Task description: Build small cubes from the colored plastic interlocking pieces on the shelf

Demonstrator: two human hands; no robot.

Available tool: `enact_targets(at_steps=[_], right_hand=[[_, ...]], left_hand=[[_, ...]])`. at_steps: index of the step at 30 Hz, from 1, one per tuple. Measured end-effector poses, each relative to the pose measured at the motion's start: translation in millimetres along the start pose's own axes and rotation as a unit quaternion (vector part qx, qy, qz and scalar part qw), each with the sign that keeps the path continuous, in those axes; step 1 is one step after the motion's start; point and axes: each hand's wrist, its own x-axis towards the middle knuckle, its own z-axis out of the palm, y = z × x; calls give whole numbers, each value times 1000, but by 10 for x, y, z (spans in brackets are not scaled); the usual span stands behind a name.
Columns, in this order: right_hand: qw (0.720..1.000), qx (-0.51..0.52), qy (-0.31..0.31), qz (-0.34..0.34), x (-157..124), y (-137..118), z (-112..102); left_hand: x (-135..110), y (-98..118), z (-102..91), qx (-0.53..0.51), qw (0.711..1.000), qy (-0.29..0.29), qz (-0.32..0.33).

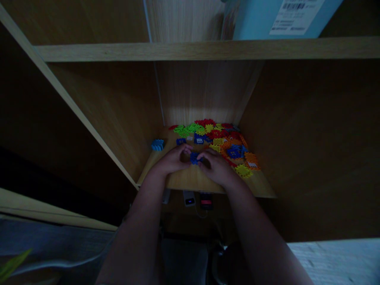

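Note:
A small blue toothed plastic building piece (pixel 194 158) is between my two hands, just above or on the wooden shelf. My left hand (pixel 175 159) curls around its left side, thumb and fingertips at its edge. From the right, my right hand (pixel 216 165) pinches the piece between thumb and fingers. Beyond the hands lie more flat blue pieces (pixel 198 138). A light-blue stack of pieces (pixel 157 145) stands apart at the left. Dim light hides the finer detail of the fingers' contact.
Green (pixel 190 129), red (pixel 204 122), yellow (pixel 243 171) and orange pieces (pixel 251 160) spread over the back and right of the shelf (pixel 196 180). Wooden side walls enclose it. Overhead, another shelf (pixel 190 51) carries a blue box (pixel 267 19). Below sit a white device (pixel 189 198) and a phone-like device (pixel 206 200).

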Motion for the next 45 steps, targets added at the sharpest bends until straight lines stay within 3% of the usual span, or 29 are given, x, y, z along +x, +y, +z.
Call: enact_targets(at_steps=[45], right_hand=[[1000, 1, -7, 8, -8, -11, 16]], left_hand=[[11, 28, -10, 21, 999, -9, -22]])
